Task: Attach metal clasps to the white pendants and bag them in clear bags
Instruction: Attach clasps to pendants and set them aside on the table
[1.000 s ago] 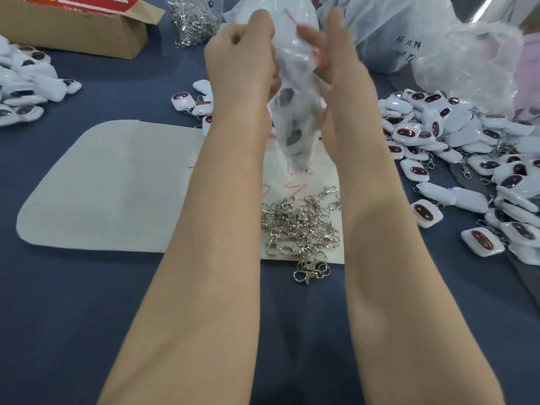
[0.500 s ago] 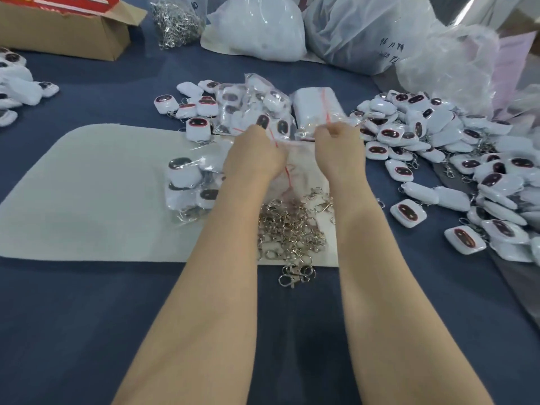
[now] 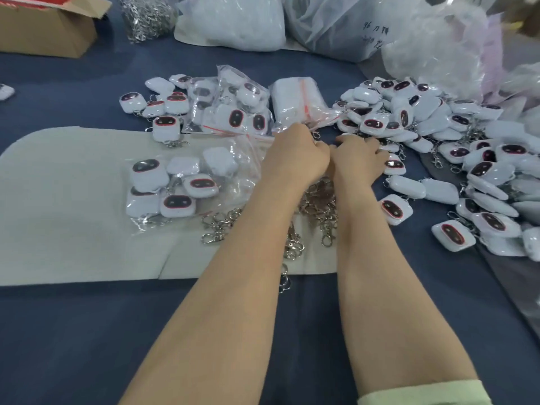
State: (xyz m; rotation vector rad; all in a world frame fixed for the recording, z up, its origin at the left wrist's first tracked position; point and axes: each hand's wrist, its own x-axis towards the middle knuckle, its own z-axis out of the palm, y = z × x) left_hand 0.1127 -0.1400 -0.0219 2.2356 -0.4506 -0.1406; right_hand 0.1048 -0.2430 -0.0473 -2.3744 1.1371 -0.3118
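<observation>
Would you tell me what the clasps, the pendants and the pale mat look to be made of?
Clasps: bright silvery metal, glinting. Pendants: glossy white plastic, probably, with dark shiny oval faces. Mat: matte off-white felt or foam, perhaps; no sheen.

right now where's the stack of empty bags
Head view, centre: the stack of empty bags lies just beyond the left hand, between filled bags and the pendant pile.

- Pendants (image 3: 452,237): white, each with a dark oval face ringed in red.
- Clasps (image 3: 217,226): shiny silver.
- Bags (image 3: 292,97): clear, with a red strip at the mouth.
- Cloth (image 3: 87,331): dark blue.
- Mat (image 3: 73,229): pale grey.
- Box (image 3: 49,30): brown.
- Sleeve (image 3: 423,393): light green.
</observation>
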